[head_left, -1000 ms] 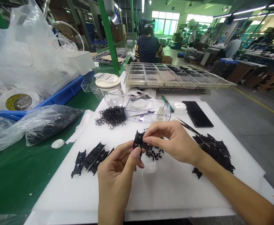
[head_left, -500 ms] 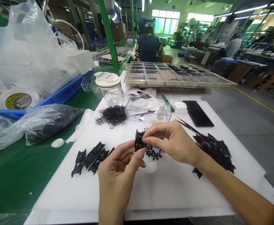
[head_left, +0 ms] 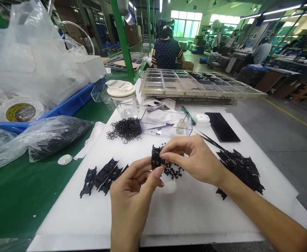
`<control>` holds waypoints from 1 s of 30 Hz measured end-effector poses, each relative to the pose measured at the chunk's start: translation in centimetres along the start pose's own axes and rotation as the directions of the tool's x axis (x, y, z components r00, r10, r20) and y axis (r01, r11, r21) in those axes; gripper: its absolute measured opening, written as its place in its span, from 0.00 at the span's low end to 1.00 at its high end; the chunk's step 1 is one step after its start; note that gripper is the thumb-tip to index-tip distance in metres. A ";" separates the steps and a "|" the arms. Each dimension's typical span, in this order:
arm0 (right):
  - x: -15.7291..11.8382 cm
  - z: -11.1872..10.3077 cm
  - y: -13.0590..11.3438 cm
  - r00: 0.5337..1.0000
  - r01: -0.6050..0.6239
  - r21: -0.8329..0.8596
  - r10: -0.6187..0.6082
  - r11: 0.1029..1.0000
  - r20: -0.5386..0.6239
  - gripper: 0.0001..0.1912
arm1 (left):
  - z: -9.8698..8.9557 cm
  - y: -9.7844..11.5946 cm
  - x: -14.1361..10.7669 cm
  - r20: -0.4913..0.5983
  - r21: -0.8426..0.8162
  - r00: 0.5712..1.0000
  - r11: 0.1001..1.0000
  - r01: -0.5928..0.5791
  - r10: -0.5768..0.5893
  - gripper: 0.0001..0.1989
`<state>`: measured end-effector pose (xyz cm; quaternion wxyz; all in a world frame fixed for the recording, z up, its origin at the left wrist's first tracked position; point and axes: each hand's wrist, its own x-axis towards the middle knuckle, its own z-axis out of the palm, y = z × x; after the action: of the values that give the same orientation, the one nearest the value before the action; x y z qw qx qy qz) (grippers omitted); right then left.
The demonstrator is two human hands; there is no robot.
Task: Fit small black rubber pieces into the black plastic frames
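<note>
Between the thumb and fingers of my left hand [head_left: 136, 187] is a black plastic part [head_left: 156, 157], held upright above the white board. My right hand [head_left: 195, 159] pinches at the part's right side; whatever sits between its fingertips is too small to make out. Below and behind the fingers lies a scatter of tiny black pieces [head_left: 174, 171]. Similar black plastic parts rest in a small group [head_left: 104, 175] on the left and in a larger pile [head_left: 241, 171] on the right. Farther back is a heap of thin black bent pieces [head_left: 128, 129].
A clear plastic box [head_left: 166, 124] with slender tools stands behind my hands, beside a lidded glass cup [head_left: 123, 99]. Tweezers [head_left: 212, 140], a phone [head_left: 222, 126], a white case [head_left: 202, 119] and a green cutter [head_left: 188, 115] lie rightward. A compartment tray [head_left: 200, 92] spans the back.
Both hands keep nearly the same grip and position around the black plastic part. The view has shifted very slightly.
</note>
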<state>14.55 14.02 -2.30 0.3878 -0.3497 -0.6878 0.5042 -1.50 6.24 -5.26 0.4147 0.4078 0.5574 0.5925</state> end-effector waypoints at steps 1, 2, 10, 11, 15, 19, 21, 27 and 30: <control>0.0 0.0 0.0 1.000 0.003 -0.006 -0.003 1.000 -0.001 0.05 | 0.0 0.0 0.0 0.001 0.001 1.000 1.000 0.001 -0.001 0.14; 0.0 0.0 0.0 1.000 0.007 -0.014 -0.007 1.000 -0.003 0.05 | 0.0 0.0 0.0 -0.001 0.002 1.000 1.000 0.003 -0.003 0.15; -0.1 0.2 0.1 0.996 0.082 -0.101 -0.085 0.991 -0.022 0.03 | 0.0 0.0 0.0 -0.001 0.026 1.000 1.000 0.005 -0.005 0.13; -0.1 0.2 0.1 0.996 0.089 -0.110 -0.092 0.990 -0.022 0.03 | 0.0 0.0 0.0 0.000 0.030 1.000 1.000 0.005 -0.005 0.14; -0.1 0.3 0.1 0.994 0.101 -0.123 -0.105 0.987 -0.021 0.04 | 0.0 -0.1 0.1 0.001 0.032 1.000 0.999 0.007 -0.007 0.13; -0.3 0.3 0.0 0.993 0.109 -0.133 -0.113 0.985 -0.025 0.04 | 0.1 0.0 0.0 -0.002 0.027 1.000 1.000 0.006 -0.006 0.12; -0.3 0.4 -0.1 0.993 0.112 -0.134 -0.117 0.985 -0.027 0.04 | 0.1 0.0 0.0 -0.004 0.027 1.000 1.000 0.003 -0.003 0.12; -0.2 0.5 0.1 0.996 0.080 -0.086 -0.083 0.993 -0.029 0.03 | 0.1 0.1 -0.1 -0.019 0.028 1.000 1.000 0.009 -0.008 0.12; -0.2 0.5 0.2 0.997 0.061 -0.061 -0.063 0.996 -0.035 0.03 | 0.2 0.1 -0.1 -0.022 0.029 1.000 1.000 0.011 -0.010 0.13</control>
<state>14.18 13.69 -2.64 0.4051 -0.3488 -0.7060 0.4645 -1.32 6.19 -5.18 0.4056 0.4046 0.5727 0.5864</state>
